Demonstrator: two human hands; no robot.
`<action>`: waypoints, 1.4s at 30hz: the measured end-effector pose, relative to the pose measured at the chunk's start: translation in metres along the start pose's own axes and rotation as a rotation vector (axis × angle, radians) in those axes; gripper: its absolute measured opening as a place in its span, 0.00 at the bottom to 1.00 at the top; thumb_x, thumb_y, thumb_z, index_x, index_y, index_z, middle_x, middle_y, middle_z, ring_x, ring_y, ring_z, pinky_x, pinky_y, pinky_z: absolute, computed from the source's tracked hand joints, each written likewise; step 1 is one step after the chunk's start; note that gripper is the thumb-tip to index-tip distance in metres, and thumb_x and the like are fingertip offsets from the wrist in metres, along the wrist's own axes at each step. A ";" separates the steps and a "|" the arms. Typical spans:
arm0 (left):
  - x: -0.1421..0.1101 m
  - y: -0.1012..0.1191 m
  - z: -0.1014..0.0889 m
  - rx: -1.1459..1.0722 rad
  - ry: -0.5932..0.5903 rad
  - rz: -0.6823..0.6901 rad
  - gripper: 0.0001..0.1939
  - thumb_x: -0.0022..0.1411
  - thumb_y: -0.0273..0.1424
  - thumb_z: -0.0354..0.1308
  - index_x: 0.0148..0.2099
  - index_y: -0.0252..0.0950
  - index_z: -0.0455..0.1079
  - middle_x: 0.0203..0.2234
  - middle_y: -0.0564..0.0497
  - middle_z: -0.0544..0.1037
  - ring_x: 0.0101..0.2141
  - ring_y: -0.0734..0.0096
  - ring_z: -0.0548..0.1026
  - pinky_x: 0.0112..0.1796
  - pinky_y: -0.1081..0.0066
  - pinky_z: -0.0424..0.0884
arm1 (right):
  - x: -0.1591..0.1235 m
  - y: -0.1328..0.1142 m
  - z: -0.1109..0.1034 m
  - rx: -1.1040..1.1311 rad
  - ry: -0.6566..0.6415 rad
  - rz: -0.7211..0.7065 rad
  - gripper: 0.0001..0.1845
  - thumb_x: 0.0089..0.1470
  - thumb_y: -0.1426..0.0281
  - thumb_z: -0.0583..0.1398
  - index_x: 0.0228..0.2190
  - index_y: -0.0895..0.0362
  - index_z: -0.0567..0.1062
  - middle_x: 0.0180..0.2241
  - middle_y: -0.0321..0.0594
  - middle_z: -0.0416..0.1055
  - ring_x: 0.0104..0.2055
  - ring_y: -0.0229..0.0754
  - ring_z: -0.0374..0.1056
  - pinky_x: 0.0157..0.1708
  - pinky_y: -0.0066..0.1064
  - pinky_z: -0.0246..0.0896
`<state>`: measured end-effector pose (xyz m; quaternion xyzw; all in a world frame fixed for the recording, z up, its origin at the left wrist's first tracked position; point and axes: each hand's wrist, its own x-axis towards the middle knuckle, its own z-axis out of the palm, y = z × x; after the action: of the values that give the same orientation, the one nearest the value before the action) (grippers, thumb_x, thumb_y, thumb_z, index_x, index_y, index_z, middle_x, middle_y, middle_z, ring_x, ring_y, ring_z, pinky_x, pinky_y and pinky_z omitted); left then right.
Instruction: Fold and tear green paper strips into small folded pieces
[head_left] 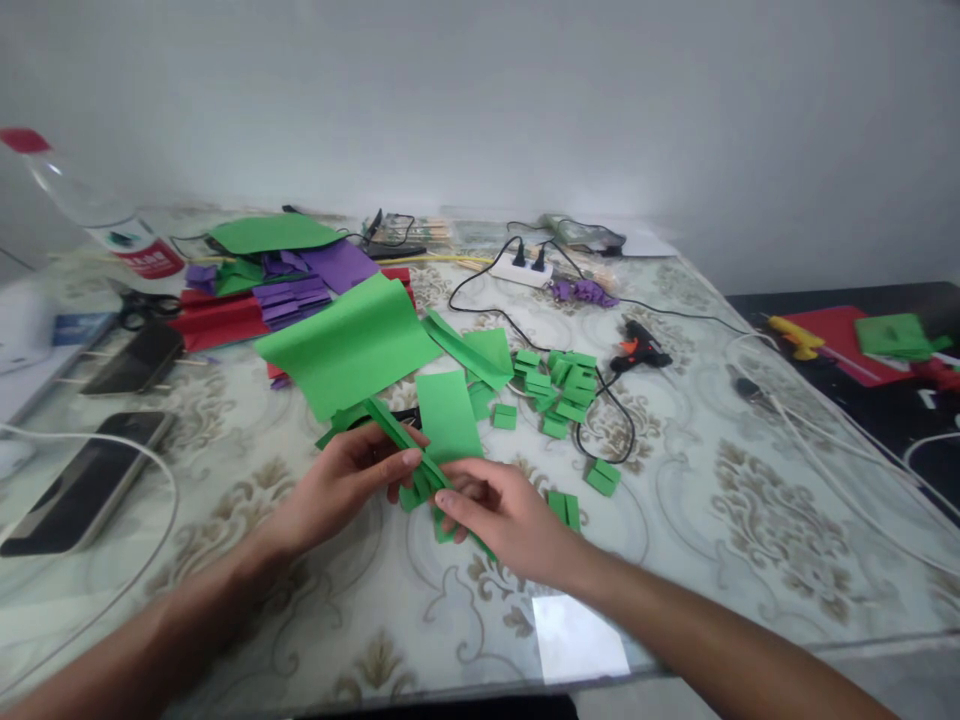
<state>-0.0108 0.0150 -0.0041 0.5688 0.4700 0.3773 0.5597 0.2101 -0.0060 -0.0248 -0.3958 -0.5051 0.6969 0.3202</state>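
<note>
My left hand and my right hand pinch one long, narrow folded strip of green paper between thumbs and fingers. The strip slants from upper left down to lower right. Just behind it lie a flat green paper rectangle and a larger curled green sheet. Small folded green pieces are heaped to the right, with a few lying apart, one beside my right hand. Dark scissor handles show partly behind my left hand.
A black hot glue gun stands right of the heap, near a white power strip and trailing cords. Purple folded pieces, red paper, black scissors, two phones and a bottle are at left. White paper lies by the front edge.
</note>
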 end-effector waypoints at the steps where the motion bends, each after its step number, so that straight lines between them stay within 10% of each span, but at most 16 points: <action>1: 0.000 -0.001 0.000 0.019 0.003 -0.004 0.15 0.62 0.41 0.69 0.43 0.33 0.80 0.24 0.51 0.79 0.23 0.70 0.75 0.25 0.73 0.74 | 0.000 0.001 -0.001 -0.036 0.011 -0.015 0.22 0.58 0.55 0.69 0.46 0.58 0.80 0.31 0.39 0.77 0.34 0.43 0.76 0.33 0.33 0.73; 12: -0.003 -0.003 0.000 0.158 0.058 -0.008 0.16 0.62 0.42 0.68 0.32 0.34 0.77 0.21 0.50 0.79 0.22 0.70 0.75 0.24 0.73 0.73 | -0.004 -0.007 -0.006 -0.344 0.077 -0.122 0.17 0.64 0.59 0.64 0.49 0.54 0.83 0.31 0.37 0.76 0.32 0.40 0.68 0.31 0.32 0.63; 21: -0.005 -0.005 0.003 0.142 0.065 0.022 0.17 0.61 0.40 0.68 0.26 0.34 0.74 0.18 0.52 0.76 0.21 0.72 0.73 0.22 0.75 0.69 | -0.003 -0.010 -0.002 -0.187 0.096 -0.095 0.14 0.53 0.62 0.72 0.34 0.55 0.76 0.33 0.35 0.76 0.36 0.41 0.71 0.38 0.33 0.64; 29: -0.010 0.000 0.017 0.004 -0.078 -0.018 0.12 0.63 0.37 0.68 0.38 0.33 0.76 0.23 0.53 0.77 0.24 0.73 0.74 0.26 0.75 0.71 | 0.003 -0.006 -0.002 0.052 0.012 0.030 0.27 0.41 0.61 0.78 0.29 0.55 0.68 0.23 0.24 0.60 0.26 0.32 0.57 0.27 0.27 0.51; 37: -0.007 -0.006 0.014 -0.104 -0.187 -0.092 0.12 0.66 0.38 0.67 0.45 0.33 0.78 0.29 0.51 0.79 0.26 0.73 0.73 0.28 0.74 0.72 | -0.002 -0.007 -0.002 0.024 0.032 -0.042 0.13 0.61 0.62 0.66 0.42 0.54 0.70 0.28 0.30 0.70 0.27 0.35 0.67 0.27 0.27 0.62; 42: -0.007 -0.006 0.016 -0.136 -0.294 -0.153 0.15 0.66 0.38 0.67 0.51 0.36 0.78 0.39 0.47 0.82 0.30 0.70 0.74 0.30 0.73 0.73 | -0.001 -0.005 -0.003 0.012 0.079 -0.121 0.17 0.58 0.67 0.68 0.47 0.53 0.71 0.38 0.36 0.73 0.34 0.36 0.70 0.33 0.29 0.68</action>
<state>0.0021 0.0029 -0.0112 0.5412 0.3985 0.2774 0.6866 0.2132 -0.0043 -0.0197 -0.3899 -0.5110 0.6630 0.3839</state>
